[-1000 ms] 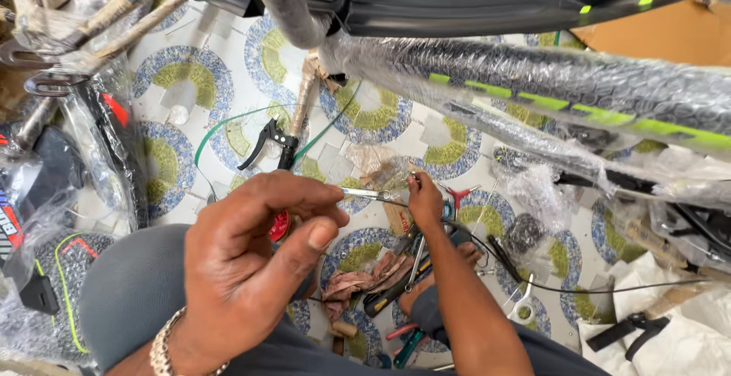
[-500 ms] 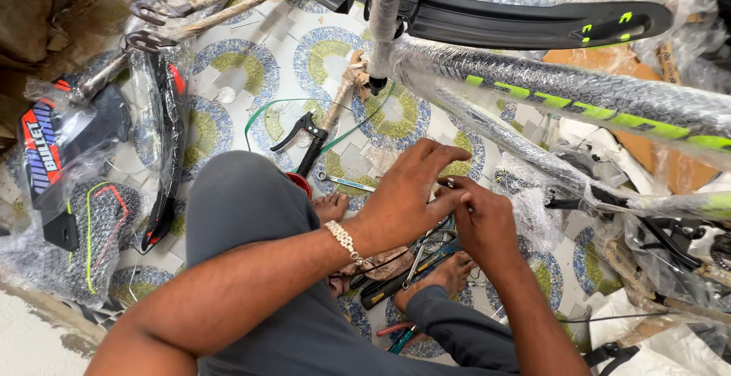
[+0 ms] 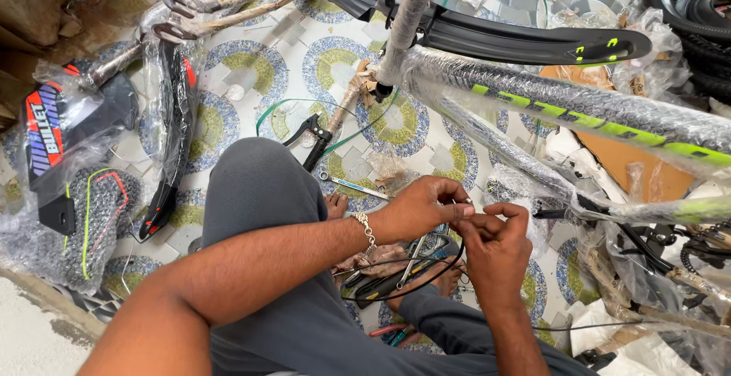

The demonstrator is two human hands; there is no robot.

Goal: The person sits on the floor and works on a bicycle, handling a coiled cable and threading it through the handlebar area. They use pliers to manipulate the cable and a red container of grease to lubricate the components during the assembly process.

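Mudguard (image 3: 171, 128) in plastic wrap lies far left on the tiled floor (image 3: 244, 79). Left hand (image 3: 422, 208) and right hand (image 3: 495, 243) meet at centre, fingertips of both pinched shut on a thin black cable (image 3: 396, 291) looping down over tools. Wrapped bike frame (image 3: 579, 109) at right.
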